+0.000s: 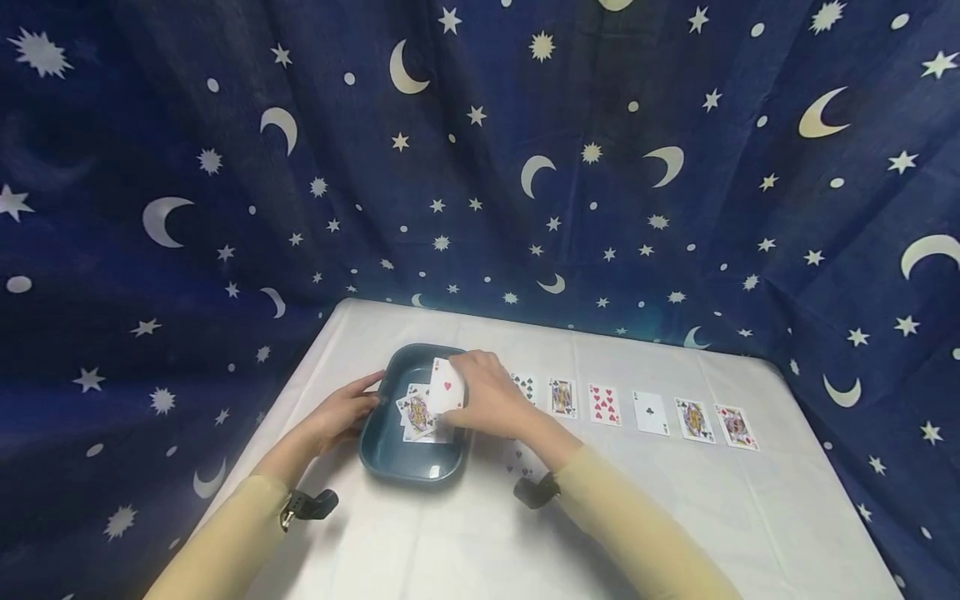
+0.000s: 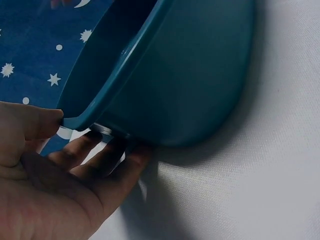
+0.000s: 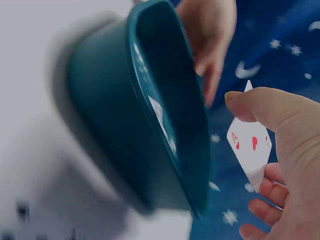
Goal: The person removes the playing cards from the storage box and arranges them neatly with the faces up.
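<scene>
A dark teal plastic tub [image 1: 411,463] stands toward the left of the table. My left hand [image 1: 342,414] grips its left side; in the left wrist view the thumb lies on the rim and the fingers sit beneath it. Above the tub's right side, my right hand [image 1: 491,393] holds an ace of hearts playing card [image 1: 447,386] between thumb and fingers. Face-up playing cards [image 1: 417,414] lie in a loose pile inside the tub, partly covered by the ace from the head view. The same ace [image 3: 250,142] shows tilted in the right wrist view.
Right of the tub, a row of face-up cards [image 1: 605,405] runs across the white tablecloth [image 1: 720,517], ending at a red face card [image 1: 737,427]. Another card [image 1: 525,462] lies partly under the right forearm. A dark blue curtain [image 1: 480,167] hangs behind the table.
</scene>
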`<state>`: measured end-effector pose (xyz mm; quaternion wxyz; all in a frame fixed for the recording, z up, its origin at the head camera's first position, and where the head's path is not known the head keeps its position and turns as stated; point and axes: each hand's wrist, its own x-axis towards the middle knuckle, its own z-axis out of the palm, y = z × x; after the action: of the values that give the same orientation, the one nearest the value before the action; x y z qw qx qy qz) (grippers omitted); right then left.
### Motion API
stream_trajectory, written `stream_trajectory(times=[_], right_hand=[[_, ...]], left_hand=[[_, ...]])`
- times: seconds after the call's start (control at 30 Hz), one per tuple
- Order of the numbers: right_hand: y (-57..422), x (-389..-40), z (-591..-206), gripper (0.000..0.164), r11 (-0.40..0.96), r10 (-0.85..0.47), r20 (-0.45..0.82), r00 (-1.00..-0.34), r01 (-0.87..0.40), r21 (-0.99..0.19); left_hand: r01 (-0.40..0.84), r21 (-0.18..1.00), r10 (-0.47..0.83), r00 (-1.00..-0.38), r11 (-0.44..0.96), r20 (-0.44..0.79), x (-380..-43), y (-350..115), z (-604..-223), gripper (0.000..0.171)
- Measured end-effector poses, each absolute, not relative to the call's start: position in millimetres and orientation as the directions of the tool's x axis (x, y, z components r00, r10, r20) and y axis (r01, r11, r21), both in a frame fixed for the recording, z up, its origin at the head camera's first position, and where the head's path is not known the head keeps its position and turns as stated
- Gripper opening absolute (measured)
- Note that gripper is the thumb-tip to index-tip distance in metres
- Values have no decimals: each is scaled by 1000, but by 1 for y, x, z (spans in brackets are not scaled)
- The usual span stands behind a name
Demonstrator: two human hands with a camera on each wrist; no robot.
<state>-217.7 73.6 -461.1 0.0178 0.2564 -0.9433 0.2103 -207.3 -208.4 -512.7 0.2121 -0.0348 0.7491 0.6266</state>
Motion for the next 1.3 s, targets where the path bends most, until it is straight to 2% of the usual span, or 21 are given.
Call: stream_trajectory(times=[0.2,0.5,0.8,1.3], right_hand=[[140,-205,-446,94,832,-434,157,-887,-461,-309],[211,-175,-486,93,881,-424,57,-904,-426,-205],[234,-154,-528,92,902,-394,-28,-919,-380,-205],[249,-152,-535,92,903,-363,-34,-931,-343,-258]], left_hand=[[-331,921,213,-903,206,-373,-206,-211,-514,55],[-327,927,220,-905,185,-363,-202,-216,-517,56],[-323,926,225,-904,195,-363,-204,-216,-518,55],[-315,920,228,-902,231,-366,-210,-210,-514,55]])
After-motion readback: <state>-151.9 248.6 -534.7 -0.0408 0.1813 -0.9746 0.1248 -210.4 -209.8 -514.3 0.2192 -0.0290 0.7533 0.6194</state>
